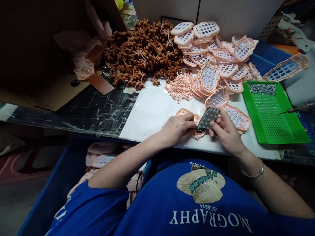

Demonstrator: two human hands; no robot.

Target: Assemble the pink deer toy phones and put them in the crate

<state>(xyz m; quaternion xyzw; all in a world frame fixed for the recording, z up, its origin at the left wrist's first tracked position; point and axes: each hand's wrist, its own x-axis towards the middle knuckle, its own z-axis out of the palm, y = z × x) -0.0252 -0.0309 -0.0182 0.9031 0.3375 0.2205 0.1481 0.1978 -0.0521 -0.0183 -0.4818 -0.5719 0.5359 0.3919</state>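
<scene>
My right hand [226,132] pinches a dark circuit board [208,119] with rows of round pale contacts, holding it tilted between thumb and fingers. The fingers of my left hand [178,128] are pressed together at the board's lower left corner; what they grip is hidden. Beneath both hands lies a pink plastic shell [182,112], partly covered by them and the board. Just right of my right hand rests another pink shell with a white keypad [237,118].
Behind the hands are a heap of pink keypad shells [209,77], small pink pieces [180,87] and a pile of brown parts [145,49]. A green tray [273,126] with screws stands right, a screwdriver [292,110] over its edge. A cardboard box [44,95] stands left.
</scene>
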